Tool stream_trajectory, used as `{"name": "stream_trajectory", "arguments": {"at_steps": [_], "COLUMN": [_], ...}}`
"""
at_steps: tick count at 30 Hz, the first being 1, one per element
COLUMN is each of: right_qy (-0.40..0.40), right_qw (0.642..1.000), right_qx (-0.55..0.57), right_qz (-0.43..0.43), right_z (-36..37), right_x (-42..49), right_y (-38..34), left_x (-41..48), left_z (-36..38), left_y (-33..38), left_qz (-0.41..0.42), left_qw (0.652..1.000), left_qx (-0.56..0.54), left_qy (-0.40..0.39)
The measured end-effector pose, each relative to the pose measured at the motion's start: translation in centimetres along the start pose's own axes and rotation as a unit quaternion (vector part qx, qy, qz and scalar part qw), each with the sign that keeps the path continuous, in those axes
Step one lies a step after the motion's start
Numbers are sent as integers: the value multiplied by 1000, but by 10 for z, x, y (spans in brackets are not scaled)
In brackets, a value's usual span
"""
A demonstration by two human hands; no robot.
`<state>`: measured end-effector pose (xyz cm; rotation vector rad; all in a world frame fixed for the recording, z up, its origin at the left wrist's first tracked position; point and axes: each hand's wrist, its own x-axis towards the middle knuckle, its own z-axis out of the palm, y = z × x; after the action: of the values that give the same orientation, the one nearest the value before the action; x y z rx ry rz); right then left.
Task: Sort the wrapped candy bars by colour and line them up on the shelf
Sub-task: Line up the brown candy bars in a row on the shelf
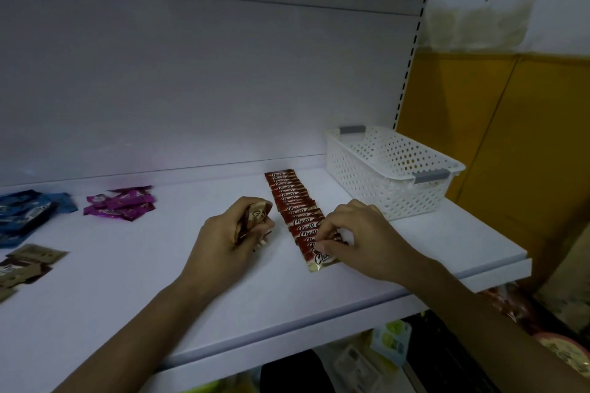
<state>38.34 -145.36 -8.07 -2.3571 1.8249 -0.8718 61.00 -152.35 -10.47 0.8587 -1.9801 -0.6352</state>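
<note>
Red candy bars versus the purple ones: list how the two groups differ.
The red bars form one neat overlapping row; the purple bars lie in a loose heap. The right hand pinches the red bars; no hand touches the purple bars. Both rest on the white shelf.

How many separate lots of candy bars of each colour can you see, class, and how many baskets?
Red row: 1
Bunch in left hand: 1
Purple pile: 1
Blue pile: 1
Brown pile: 1
Basket: 1
Total: 6
</note>
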Motion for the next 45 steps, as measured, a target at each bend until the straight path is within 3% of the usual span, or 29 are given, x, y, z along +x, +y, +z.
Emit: {"name": "stream_trajectory", "arguments": {"at_steps": [2,5,15,20,26,33,35,37,41,45], "right_qy": [15,-17,38,34,116,146,148,134,93,1], "right_qw": [999,986,929,921,880,925,968,989,985,988], "right_qx": [50,160,350,366,422,337,200,44,-107,-127], "right_qz": [12,51,113,132,186,100,27,-41,-94,-83], "right_z": [4,14,31,32,26,6,-4,-11,-13,-15], "right_x": [2,13,57,57,62,40,20,-6,-47,-58], "right_y": [-5,-22,-54,-52,-47,-47,-43,-37,-34,-30], "left_x": [2,4,6,7,7,6,6,5,3,3], "left_z": [-2,-4,-5,-4,-5,-5,-5,-4,-3,-4], "left_y": [0,0,-7,-9,-8,-8,-9,-8,-2,0], "left_qz": [-34,-46,-60,-59,-74,-78,-73,-73,-66,-50], "left_qw": [995,989,984,991,989,989,990,990,990,994], "left_qx": [-91,-137,-166,-117,-124,-123,-118,-117,-119,-92], "left_qy": [-14,-38,-32,-17,-21,-7,-11,-20,-25,-18]}}
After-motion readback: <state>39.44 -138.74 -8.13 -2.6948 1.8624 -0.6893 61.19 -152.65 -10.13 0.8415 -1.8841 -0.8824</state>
